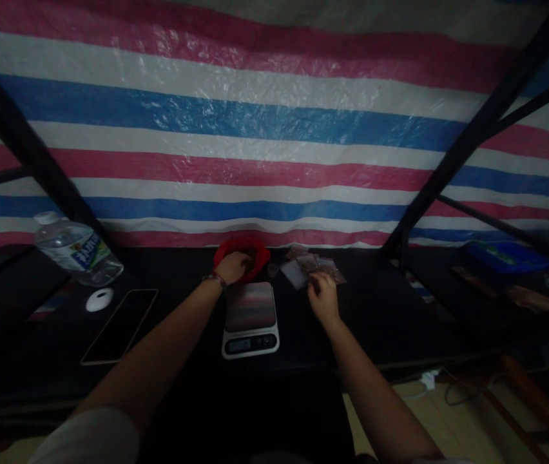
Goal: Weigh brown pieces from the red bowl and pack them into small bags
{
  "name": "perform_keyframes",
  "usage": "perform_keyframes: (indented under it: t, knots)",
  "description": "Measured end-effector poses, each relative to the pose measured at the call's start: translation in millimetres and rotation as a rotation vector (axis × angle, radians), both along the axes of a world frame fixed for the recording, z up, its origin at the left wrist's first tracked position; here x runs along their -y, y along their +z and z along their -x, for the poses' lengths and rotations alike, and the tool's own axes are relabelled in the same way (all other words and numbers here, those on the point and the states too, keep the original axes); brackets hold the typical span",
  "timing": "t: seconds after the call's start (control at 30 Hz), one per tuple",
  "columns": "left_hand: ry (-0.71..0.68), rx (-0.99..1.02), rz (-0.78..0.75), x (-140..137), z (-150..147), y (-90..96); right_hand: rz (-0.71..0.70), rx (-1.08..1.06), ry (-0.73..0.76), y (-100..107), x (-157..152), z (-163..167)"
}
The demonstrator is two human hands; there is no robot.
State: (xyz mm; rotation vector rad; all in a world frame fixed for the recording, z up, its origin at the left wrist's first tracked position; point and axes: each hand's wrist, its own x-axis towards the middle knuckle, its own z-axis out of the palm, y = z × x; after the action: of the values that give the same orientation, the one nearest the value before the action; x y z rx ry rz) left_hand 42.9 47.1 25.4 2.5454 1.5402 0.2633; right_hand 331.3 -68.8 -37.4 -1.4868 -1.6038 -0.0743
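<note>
My left hand (234,267) reaches into a red plastic bag (221,250) that lies open, with something dark brown inside. Its fingers are curled down into that content, and what they hold is hidden. My right hand (324,298) rests by several small clear plastic packets (310,261), its bent fingers at their near edge and a gap beside the thumb. A paler, flat packet (295,274) lies left of those fingers. Between my arms sits a white kitchen scale (250,345) with a shiny, bare weighing plate (250,306). A small clear cup (272,269) stands beside the red bag.
To the left are a clear water bottle (78,248), a white computer mouse (99,299) and a dark phone (120,327). A blue tray (509,256) lies far right. Dark metal bars (429,167) slant up before a striped plastic sheet (265,122).
</note>
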Motion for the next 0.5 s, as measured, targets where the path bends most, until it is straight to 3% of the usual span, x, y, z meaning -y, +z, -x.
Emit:
perform_keyframes:
  t: [0.23,0.5]
  knots:
    - [0.102,-0.176,0.027,-25.6,-8.4,-19.7,0.058,0.051,0.061,-19.2,14.4,5.7]
    - [0.016,-0.195,-0.064,-23.7,-11.6,-32.0,0.059,0.000,0.085,-22.9,6.0,2.3]
